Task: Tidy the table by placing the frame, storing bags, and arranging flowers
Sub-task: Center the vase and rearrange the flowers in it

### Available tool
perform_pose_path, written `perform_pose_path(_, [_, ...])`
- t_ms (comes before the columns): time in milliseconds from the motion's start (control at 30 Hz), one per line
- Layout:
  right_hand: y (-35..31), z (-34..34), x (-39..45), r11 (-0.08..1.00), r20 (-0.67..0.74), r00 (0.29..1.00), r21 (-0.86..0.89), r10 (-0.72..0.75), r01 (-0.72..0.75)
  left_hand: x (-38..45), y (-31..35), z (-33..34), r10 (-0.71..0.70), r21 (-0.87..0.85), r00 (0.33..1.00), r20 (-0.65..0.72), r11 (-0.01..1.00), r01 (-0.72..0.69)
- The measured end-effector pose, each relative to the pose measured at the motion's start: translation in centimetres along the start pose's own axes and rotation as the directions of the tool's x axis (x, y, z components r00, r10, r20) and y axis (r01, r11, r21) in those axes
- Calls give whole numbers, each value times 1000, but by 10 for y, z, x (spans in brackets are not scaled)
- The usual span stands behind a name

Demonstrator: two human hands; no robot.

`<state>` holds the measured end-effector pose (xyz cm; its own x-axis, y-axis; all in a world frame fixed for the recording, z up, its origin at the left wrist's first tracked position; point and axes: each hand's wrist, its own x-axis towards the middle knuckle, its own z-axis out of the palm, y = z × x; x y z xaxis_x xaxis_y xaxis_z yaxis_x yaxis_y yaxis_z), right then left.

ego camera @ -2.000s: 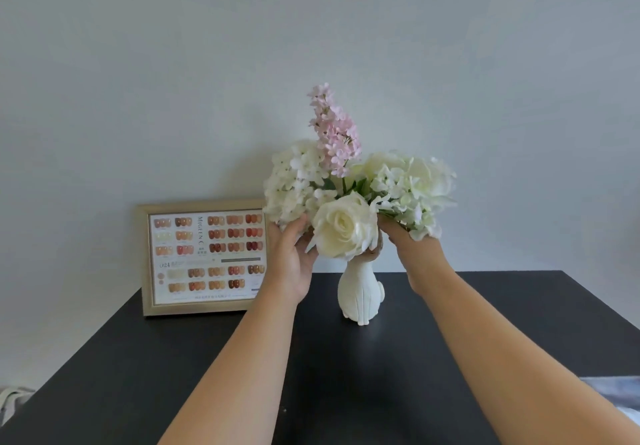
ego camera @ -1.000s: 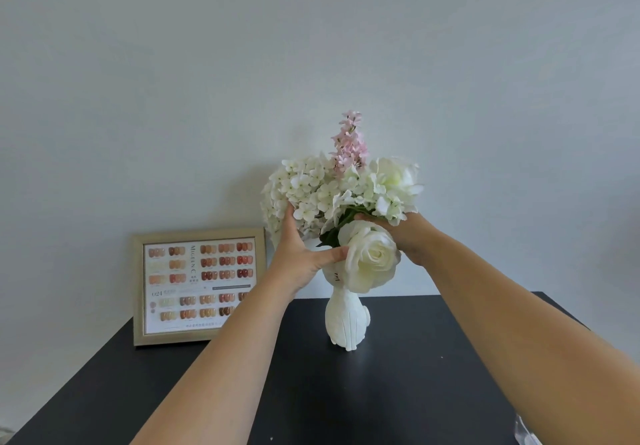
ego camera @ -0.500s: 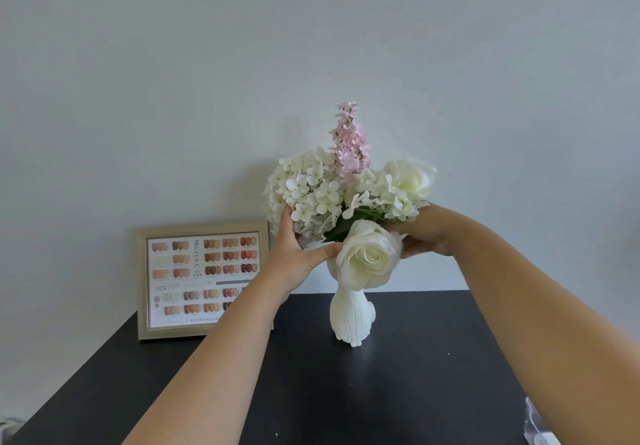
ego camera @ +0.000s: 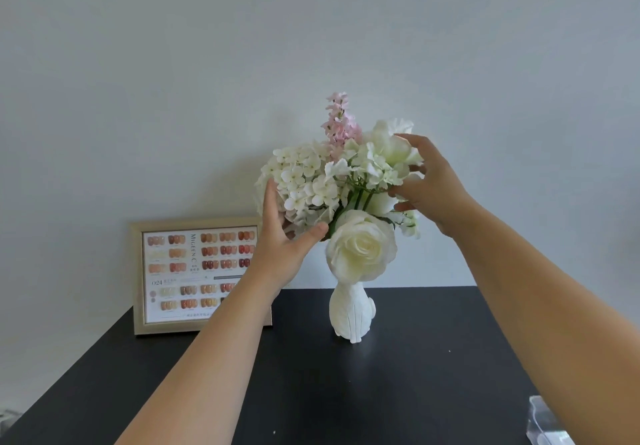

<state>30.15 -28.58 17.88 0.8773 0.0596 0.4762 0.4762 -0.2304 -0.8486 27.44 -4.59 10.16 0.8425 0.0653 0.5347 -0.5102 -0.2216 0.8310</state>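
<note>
Head view: flower-arranging step in hand, with the bunch of white and pink artificial flowers [ego camera: 341, 181] standing in the white ribbed ceramic vase [ego camera: 351, 313]; left hand [ego camera: 282, 247] cups the left blooms, fingers spread, and right hand [ego camera: 431, 188] touches the right blooms, fingers loosely apart, neither clamped. Next move likely needs light nudges so the narrow vase stays upright. Matte black table [ego camera: 346, 392] against a plain pale wall [ego camera: 207, 63]; gold-rimmed picture frame [ego camera: 197, 274] leans there, left of the vase.

Two bare forearms reach in from the bottom edge toward the vase [ego camera: 351, 316], one on either side of it. No sleeve, watch, ring or bracelet shows on either. The left hand [ego camera: 282, 247] is bare, with short, unpainted nails. The right hand [ego camera: 433, 188], above and right of the vase, is bare too; its nails are mostly hidden.
</note>
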Motion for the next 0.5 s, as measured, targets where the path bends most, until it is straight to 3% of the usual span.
perform_pose_path(100, [-7,5,5,996,-37,999,-87,26,-29,-3,12,-1,52,37,990,129,998,-57])
perform_pose_path(200, [-9,8,14,979,-45,998,-200,33,-41,-13,17,5,15,223,970,243,972,-71])
perform_pose_path(333, [-12,16,17,940,-82,997,-341,-2,-27,-24,13,13,-104,410,966,237,912,-3])
perform_pose_path(500, [-18,27,9,674,26,975,-719,-221,172,-34,8,21,-144,450,965,221,892,30])
